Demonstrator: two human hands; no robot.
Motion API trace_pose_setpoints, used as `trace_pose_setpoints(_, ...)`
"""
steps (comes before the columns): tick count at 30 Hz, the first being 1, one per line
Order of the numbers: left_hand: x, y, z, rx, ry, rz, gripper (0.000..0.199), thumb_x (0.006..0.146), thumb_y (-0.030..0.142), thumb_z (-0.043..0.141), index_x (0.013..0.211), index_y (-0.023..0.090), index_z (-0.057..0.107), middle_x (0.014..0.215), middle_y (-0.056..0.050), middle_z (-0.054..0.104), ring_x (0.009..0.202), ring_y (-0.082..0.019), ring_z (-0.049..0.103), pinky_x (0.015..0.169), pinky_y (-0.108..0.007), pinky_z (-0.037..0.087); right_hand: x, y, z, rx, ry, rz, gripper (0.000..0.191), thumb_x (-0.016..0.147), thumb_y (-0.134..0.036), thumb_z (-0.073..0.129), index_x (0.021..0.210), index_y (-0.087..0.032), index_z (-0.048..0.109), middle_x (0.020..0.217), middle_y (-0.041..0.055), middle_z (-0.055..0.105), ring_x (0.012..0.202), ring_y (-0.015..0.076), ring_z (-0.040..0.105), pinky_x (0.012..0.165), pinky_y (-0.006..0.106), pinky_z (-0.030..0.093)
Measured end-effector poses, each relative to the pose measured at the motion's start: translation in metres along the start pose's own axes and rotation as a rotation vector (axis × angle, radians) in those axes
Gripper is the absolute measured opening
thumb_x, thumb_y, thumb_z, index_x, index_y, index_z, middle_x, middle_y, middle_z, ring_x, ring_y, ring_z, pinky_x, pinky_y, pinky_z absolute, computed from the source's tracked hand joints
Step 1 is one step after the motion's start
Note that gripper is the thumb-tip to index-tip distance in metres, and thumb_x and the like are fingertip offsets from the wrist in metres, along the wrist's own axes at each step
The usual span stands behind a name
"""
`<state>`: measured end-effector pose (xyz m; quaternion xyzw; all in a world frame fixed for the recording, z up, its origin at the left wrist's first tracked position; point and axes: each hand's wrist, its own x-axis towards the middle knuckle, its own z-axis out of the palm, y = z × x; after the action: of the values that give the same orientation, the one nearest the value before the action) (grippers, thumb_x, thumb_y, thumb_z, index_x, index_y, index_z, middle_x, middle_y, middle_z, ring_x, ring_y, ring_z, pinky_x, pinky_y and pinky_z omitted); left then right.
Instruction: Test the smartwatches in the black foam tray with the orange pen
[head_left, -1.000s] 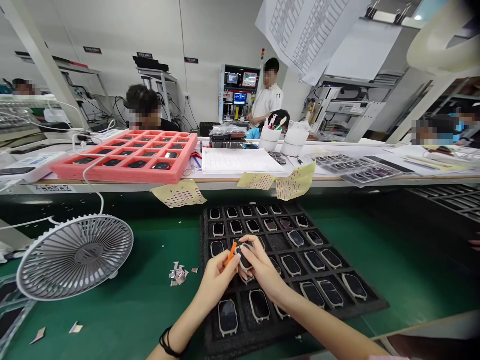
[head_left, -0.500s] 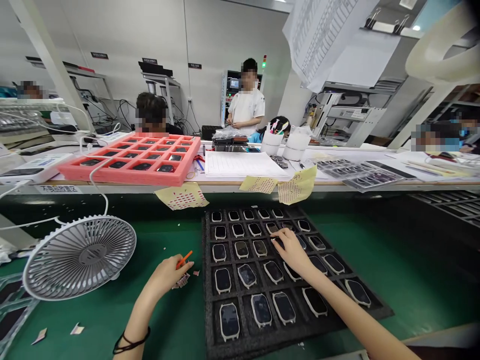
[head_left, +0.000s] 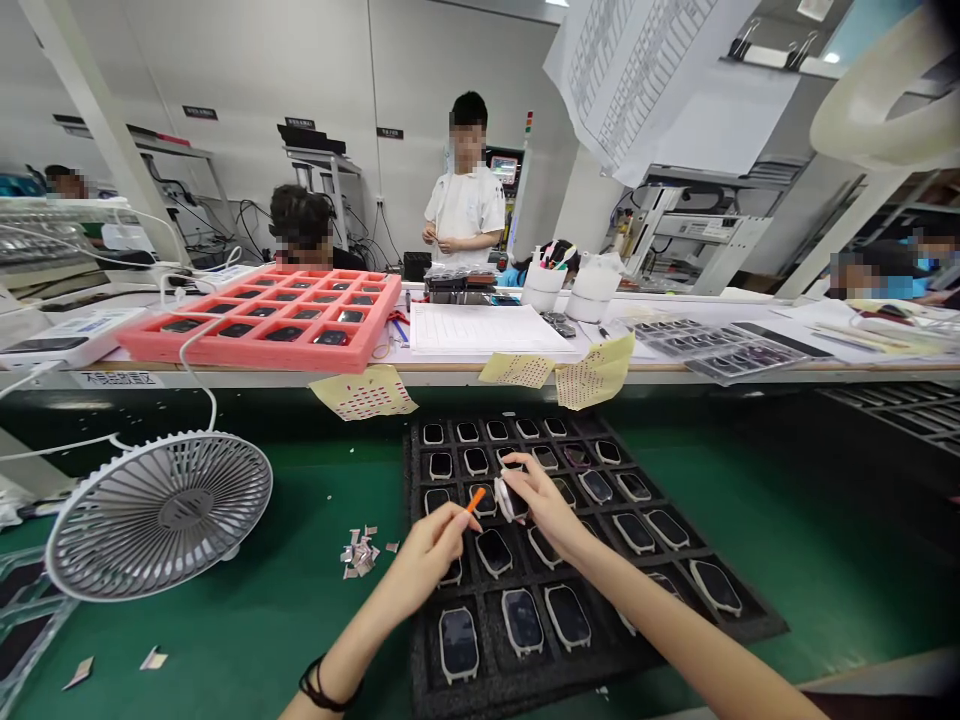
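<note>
Over the black foam tray [head_left: 416,640], my right hand [head_left: 536,500] grips a smartwatch [head_left: 504,502] by its edges. The watch is tilted on its side, its pale case back turned left. Close by on the left, my left hand [head_left: 435,550] is closed around a thin orange stick-like tool [head_left: 475,500], whose tip points up toward the watch. I cannot tell what kind of tool it is. Rows of strapless smartwatches, such as one at the near side [head_left: 459,642], lie screen up in the tray's pockets. Both hands hide some of them.
A small heap of pinkish scraps [head_left: 360,553] lies on the green mat [head_left: 300,660] left of the tray. A grey fan [head_left: 161,515] stands farther left. On the shelf above sit a pink foam tray [head_left: 255,350] and papers [head_left: 487,328]. Co-workers are beyond.
My right hand has lifted a watch from the tray and brought it left. My left hand has moved right from the scrap heap with the orange tool. A standing person has shifted left.
</note>
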<state>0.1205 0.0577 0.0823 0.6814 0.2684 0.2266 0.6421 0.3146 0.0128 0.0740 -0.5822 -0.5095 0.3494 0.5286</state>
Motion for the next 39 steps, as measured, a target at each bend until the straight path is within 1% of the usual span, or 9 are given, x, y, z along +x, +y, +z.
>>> trace_pose_setpoints(3, -0.001, 0.002, 0.016, -0.069, -0.063, -0.019, 0.044, 0.087, 0.059, 0.04, 0.082, 0.018, 0.052, 0.05, 0.011, 0.029, 0.037, -0.005, 0.019, 0.037, -0.018, 0.017, -0.009, -0.02, 0.016, 0.535, -0.066, 0.109, 0.025, 0.087, -0.045, 0.056, 0.1, -0.025, 0.049, 0.068, -0.0064, 0.05, 0.042, 0.0073, 0.041, 0.036, 0.018, 0.028)
trace_pose_setpoints(5, -0.003, 0.006, 0.02, -0.082, -0.082, -0.022, 0.045, 0.087, 0.06, 0.04, 0.081, 0.018, 0.052, 0.049, 0.011, 0.03, 0.036, -0.005, 0.02, 0.036, -0.018, 0.016, -0.012, -0.029, 0.023, 0.691, -0.083, 0.153, 0.022, 0.084, -0.041, 0.063, 0.092, -0.024, 0.052, 0.066, -0.007, 0.051, 0.038, 0.0047, 0.037, 0.034, 0.016, 0.025)
trace_pose_setpoints(11, -0.006, 0.013, 0.019, -0.105, -0.099, -0.061, 0.046, 0.085, 0.06, 0.043, 0.079, 0.016, 0.055, 0.048, 0.012, 0.029, 0.035, -0.004, 0.018, 0.034, -0.018, 0.015, -0.012, -0.034, 0.023, 0.698, -0.045, 0.157, 0.024, 0.081, -0.042, 0.067, 0.086, -0.023, 0.052, 0.061, -0.0081, 0.052, 0.034, 0.002, 0.032, 0.031, 0.014, 0.022)
trace_pose_setpoints(17, -0.005, 0.013, 0.013, -0.077, -0.124, -0.073, 0.046, 0.085, 0.058, 0.046, 0.079, 0.014, 0.059, 0.045, 0.011, 0.031, 0.034, -0.004, 0.02, 0.034, -0.017, 0.016, -0.013, -0.035, 0.018, 0.563, -0.077, 0.064, 0.022, 0.083, -0.039, 0.067, 0.085, -0.022, 0.053, 0.057, -0.0107, 0.043, 0.036, 0.0004, 0.024, 0.034, 0.013, 0.016)
trace_pose_setpoints(21, -0.005, 0.008, 0.014, -0.164, -0.144, -0.038, 0.043, 0.086, 0.056, 0.048, 0.079, 0.015, 0.058, 0.043, 0.011, 0.032, 0.033, -0.003, 0.02, 0.033, -0.016, 0.016, -0.014, -0.036, 0.023, 0.757, -0.145, 0.184, 0.026, 0.081, -0.04, 0.069, 0.09, -0.024, 0.05, 0.056, -0.011, 0.046, 0.035, -0.0001, 0.02, 0.035, 0.014, 0.012)
trace_pose_setpoints(26, -0.003, -0.005, 0.021, -0.235, -0.123, -0.003, 0.042, 0.086, 0.056, 0.049, 0.077, 0.016, 0.055, 0.043, 0.012, 0.032, 0.033, -0.003, 0.019, 0.032, -0.015, 0.017, -0.016, -0.034, 0.03, 0.953, -0.105, 0.332, 0.039, 0.07, -0.034, 0.079, 0.094, -0.025, 0.049, 0.054, -0.0107, 0.05, 0.035, -0.0002, 0.017, 0.035, 0.014, 0.009)
trace_pose_setpoints(29, -0.001, -0.012, 0.023, -0.242, -0.114, 0.01, 0.043, 0.086, 0.057, 0.049, 0.076, 0.016, 0.054, 0.043, 0.012, 0.033, 0.032, -0.003, 0.02, 0.031, -0.014, 0.017, -0.016, -0.033, 0.031, 0.97, -0.099, 0.343, 0.04, 0.068, -0.033, 0.08, 0.091, -0.024, 0.048, 0.051, -0.0114, 0.048, 0.034, -0.0002, 0.015, 0.035, 0.015, 0.006)
trace_pose_setpoints(32, 0.0, -0.015, 0.025, -0.24, -0.101, 0.029, 0.044, 0.085, 0.059, 0.049, 0.076, 0.016, 0.053, 0.042, 0.012, 0.033, 0.032, -0.002, 0.021, 0.031, -0.014, 0.018, -0.017, -0.034, 0.032, 0.935, -0.074, 0.294, 0.039, 0.069, -0.036, 0.078, 0.09, -0.024, 0.048, 0.051, -0.0114, 0.049, 0.033, -0.0001, 0.017, 0.035, 0.015, 0.006)
trace_pose_setpoints(39, 0.001, -0.012, 0.027, -0.279, -0.113, -0.012, 0.047, 0.081, 0.063, 0.052, 0.075, 0.016, 0.053, 0.041, 0.012, 0.032, 0.031, -0.002, 0.017, 0.03, -0.014, 0.016, -0.019, -0.032, 0.035, 0.946, -0.041, 0.327, 0.044, 0.064, -0.039, 0.08, 0.088, -0.023, 0.047, 0.049, -0.0125, 0.048, 0.033, 0.0004, 0.016, 0.035, 0.016, 0.009)
